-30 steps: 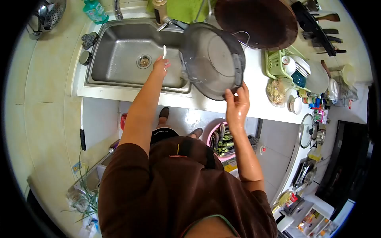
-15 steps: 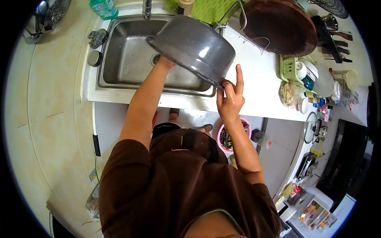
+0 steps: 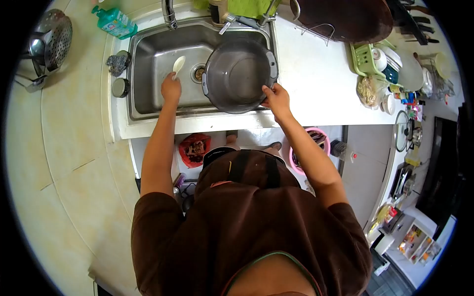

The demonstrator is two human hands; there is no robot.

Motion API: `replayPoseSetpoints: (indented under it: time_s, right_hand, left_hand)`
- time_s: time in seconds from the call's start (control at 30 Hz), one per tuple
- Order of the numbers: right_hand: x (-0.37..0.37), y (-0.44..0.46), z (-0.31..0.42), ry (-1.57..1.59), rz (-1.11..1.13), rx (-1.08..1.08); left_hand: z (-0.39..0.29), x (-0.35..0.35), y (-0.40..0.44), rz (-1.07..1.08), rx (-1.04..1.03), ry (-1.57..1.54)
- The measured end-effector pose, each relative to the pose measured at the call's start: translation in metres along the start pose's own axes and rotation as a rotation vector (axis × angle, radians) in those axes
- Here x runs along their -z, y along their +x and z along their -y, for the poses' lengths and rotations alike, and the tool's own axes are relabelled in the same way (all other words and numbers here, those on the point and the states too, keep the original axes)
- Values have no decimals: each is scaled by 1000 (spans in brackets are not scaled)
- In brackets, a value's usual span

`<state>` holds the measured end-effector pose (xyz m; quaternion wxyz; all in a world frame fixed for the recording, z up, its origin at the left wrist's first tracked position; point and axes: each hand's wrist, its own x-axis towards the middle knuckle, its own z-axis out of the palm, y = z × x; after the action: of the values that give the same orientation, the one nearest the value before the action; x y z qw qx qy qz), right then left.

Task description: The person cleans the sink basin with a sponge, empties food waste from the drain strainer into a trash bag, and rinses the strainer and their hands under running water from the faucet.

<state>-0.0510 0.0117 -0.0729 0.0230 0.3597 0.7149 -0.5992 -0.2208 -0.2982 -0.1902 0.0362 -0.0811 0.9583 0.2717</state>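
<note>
My left hand (image 3: 171, 89) is closed on the handle of a white spoon (image 3: 178, 64) over the left part of the steel sink (image 3: 148, 49). The fingers of my right hand (image 3: 277, 100) grip the rim of a grey basin (image 3: 239, 74) at its lower right side. This basin sits upright over the right part of the sink, its open side facing up, and nothing can be made out inside it. Between the spoon and the basin, the drain (image 3: 198, 73) is partly visible.
A faucet (image 3: 169, 15) stands behind the sink, with a green soap bottle (image 3: 114, 22) at its left. To the right are a green dish rack (image 3: 365, 59) and a brown round board (image 3: 345, 17). Below the counter are a red bag (image 3: 194, 150) and a pink basin (image 3: 323, 139).
The basin, earlier tipped on its side with its underside showing, is now lowered and upright over the sink. My left hand has moved left, bringing the spoon back into view.
</note>
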Motion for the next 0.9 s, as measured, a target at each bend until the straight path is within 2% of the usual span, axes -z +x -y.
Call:
replayPoseSetpoints:
  time_s: [0.03, 0.13, 0.23, 0.27, 0.3, 0.33, 0.37, 0.4, 0.43, 0.47, 0.5, 0.57, 0.63, 0.67, 0.77, 0.9]
  right_hand:
    - [-8, 17, -15, 135, 40, -94]
    - [-30, 60, -39, 277, 102, -276]
    - [-51, 87, -60, 375, 119, -389]
    - [-49, 96, -68, 402, 287, -394]
    - [-51, 103, -77, 395, 333, -377]
    - [-51, 108, -88, 224, 223, -325]
    - [-50, 108, -88, 52, 112, -273]
    - [-44, 102, -74, -352, 133, -41]
    - [-32, 83, -67, -164, 104, -120]
    - [-23, 72, -66, -58, 151, -81]
    - [-14, 64, -70, 49, 195, -39]
    - [9, 51, -80, -67, 182, 91]
    - [39, 27, -84, -173, 132, 165]
    - [52, 16, -84, -170, 96, 139]
    - [88, -3, -105, -58, -16, 135]
    - [130, -16, -126, 82, -121, 89]
  left_hand:
    - [-8, 3, -7, -22, -25, -40]
    - [-31, -1, -24, 30, -126, -109]
    - [-54, -20, -35, 201, -187, -223]
    - [-59, -28, -38, 226, -346, -220]
    - [-63, -37, -40, 253, -505, -218]
    - [-65, -47, -46, 245, -507, 13]
    - [-61, -56, -45, 261, -496, 12]
    - [-53, -67, -42, 279, -485, 12]
    - [-43, -77, -39, 299, -474, 13]
    - [-22, -93, -28, 203, -635, 32]
    - [-7, -102, -22, 266, -533, -17]
    - [11, -112, -7, 383, -320, -108]
    - [16, -109, 5, 441, -209, -286]
    - [15, -110, 4, 469, -148, -374]
    - [-34, -79, -15, 546, -30, -383]
    - [-81, -53, -20, 691, -38, -580]
